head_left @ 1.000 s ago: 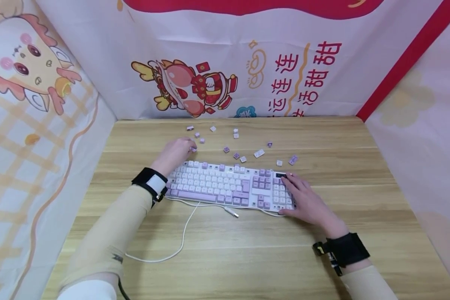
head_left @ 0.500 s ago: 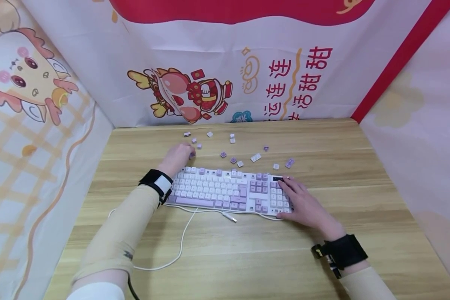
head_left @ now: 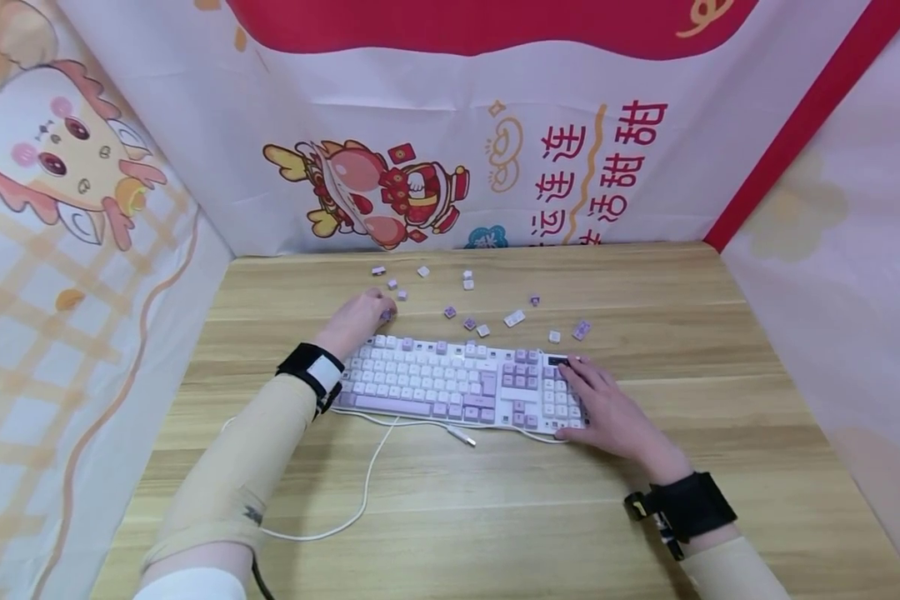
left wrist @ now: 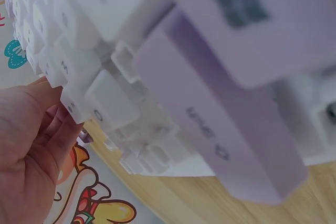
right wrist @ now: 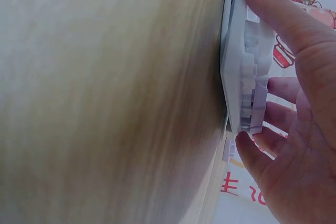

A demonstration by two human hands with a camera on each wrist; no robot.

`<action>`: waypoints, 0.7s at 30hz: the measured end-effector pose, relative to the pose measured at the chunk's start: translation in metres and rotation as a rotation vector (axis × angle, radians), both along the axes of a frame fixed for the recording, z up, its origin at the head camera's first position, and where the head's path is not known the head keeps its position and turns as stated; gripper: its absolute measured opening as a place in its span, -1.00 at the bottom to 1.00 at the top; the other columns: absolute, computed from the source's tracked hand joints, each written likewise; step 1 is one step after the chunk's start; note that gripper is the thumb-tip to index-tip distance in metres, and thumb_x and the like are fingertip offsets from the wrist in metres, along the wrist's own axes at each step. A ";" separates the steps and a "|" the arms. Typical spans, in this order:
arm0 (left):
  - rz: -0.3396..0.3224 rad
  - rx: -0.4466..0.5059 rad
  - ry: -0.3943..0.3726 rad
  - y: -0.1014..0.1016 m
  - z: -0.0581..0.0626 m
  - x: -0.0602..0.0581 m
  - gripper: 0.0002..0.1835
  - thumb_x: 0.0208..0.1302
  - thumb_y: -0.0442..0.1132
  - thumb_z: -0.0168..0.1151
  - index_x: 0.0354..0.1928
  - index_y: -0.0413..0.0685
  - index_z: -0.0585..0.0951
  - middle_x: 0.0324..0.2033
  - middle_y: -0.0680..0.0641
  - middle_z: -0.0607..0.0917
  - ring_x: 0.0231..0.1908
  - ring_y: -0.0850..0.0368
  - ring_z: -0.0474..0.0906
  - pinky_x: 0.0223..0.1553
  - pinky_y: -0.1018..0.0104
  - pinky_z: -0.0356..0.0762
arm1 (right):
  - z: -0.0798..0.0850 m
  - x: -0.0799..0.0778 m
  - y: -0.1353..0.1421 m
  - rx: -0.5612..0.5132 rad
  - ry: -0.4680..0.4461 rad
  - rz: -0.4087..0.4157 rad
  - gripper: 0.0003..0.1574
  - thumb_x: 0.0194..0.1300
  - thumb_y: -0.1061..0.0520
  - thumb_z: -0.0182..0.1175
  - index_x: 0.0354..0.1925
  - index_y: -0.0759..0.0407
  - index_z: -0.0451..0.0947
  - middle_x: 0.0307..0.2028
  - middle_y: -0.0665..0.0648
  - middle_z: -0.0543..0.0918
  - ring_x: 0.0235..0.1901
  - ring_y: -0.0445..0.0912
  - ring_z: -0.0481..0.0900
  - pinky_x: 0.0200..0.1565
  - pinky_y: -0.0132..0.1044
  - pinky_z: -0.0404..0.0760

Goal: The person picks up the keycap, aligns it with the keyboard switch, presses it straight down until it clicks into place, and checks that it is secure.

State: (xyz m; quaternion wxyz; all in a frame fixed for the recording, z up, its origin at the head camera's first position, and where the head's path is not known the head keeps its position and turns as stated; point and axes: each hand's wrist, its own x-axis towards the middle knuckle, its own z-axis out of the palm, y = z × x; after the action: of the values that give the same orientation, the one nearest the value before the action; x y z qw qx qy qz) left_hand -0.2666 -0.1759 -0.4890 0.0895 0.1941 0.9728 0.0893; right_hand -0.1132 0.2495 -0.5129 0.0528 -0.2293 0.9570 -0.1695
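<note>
A white and purple keyboard (head_left: 420,379) lies on the wooden table, with several bare key positions along its top row. Beyond its left end, my left hand (head_left: 360,321) pinches a small purple keycap (head_left: 387,316) at the fingertips. In the left wrist view that hand (left wrist: 31,150) is partly behind the near white keys (left wrist: 113,100), which hide its fingertips. My right hand (head_left: 611,412) holds the keyboard's right end, thumb at the front edge and fingers over the number keys. The right wrist view shows this hand (right wrist: 299,103) against the keyboard's side (right wrist: 236,61).
Several loose white and purple keycaps lie behind the keyboard, including a long white one (head_left: 514,318) and a long purple one (head_left: 582,330). A white USB cable (head_left: 366,492) curves in front, its plug (head_left: 461,436) near the keyboard. Printed cloth (head_left: 607,75) hangs behind the table.
The head view has tilted slightly, shifting the scene down. My left fingers have closed in around the purple keycap, which has hardly moved. My right hand stays on the keyboard's right end.
</note>
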 end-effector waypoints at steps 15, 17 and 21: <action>0.028 0.212 0.021 -0.005 0.002 0.007 -0.79 0.32 -0.38 0.28 -0.03 -0.12 0.58 -0.08 -0.14 0.70 -0.02 -0.03 0.64 0.07 0.09 0.64 | 0.000 0.001 -0.002 0.006 -0.012 -0.003 0.34 0.03 -0.28 0.49 0.52 0.27 0.09 0.52 0.38 0.12 0.51 0.32 0.05 0.42 0.23 0.27; 0.052 0.244 0.012 -0.005 0.003 0.008 -0.78 0.30 -0.39 0.29 -0.04 -0.10 0.57 -0.10 -0.13 0.70 -0.04 -0.01 0.64 0.06 0.10 0.65 | 0.000 0.001 -0.002 0.007 -0.013 -0.004 0.34 0.03 -0.28 0.49 0.52 0.27 0.09 0.52 0.38 0.11 0.51 0.33 0.04 0.42 0.23 0.27; 0.073 0.285 -0.008 -0.006 0.006 0.011 -0.71 0.29 -0.42 0.28 0.03 -0.09 0.57 -0.04 -0.12 0.69 0.01 -0.02 0.62 0.10 0.08 0.63 | 0.001 0.001 -0.002 0.011 -0.013 -0.001 0.33 0.03 -0.28 0.49 0.51 0.28 0.09 0.52 0.39 0.11 0.51 0.33 0.05 0.42 0.24 0.27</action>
State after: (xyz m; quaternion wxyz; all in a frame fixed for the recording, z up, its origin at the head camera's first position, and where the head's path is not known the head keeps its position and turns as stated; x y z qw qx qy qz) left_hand -0.2561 -0.1816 -0.4834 0.0618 0.1689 0.9563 0.2306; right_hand -0.1122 0.2474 -0.5124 0.0600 -0.2272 0.9577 -0.1658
